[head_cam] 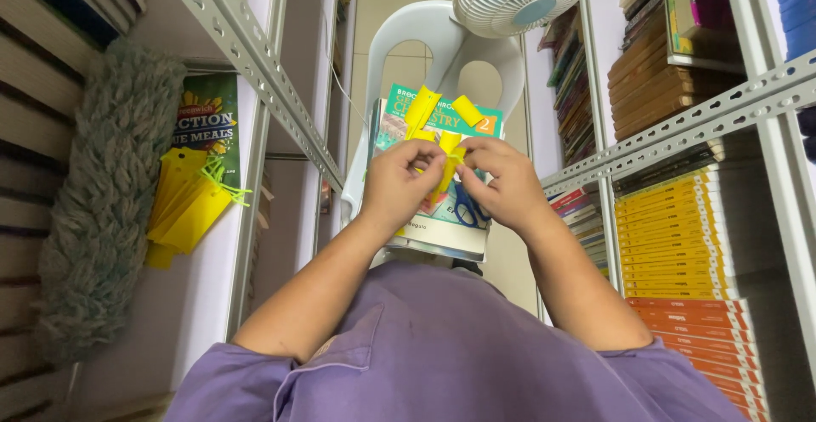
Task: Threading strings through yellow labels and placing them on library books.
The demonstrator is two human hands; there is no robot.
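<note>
Bookshelves flank both hands pinched together on yellow paper strips above teal book

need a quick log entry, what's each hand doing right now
Left hand: closed, pinching the yellow paper strips.
Right hand: closed, pinching the same yellow strips from the other side.
</note>
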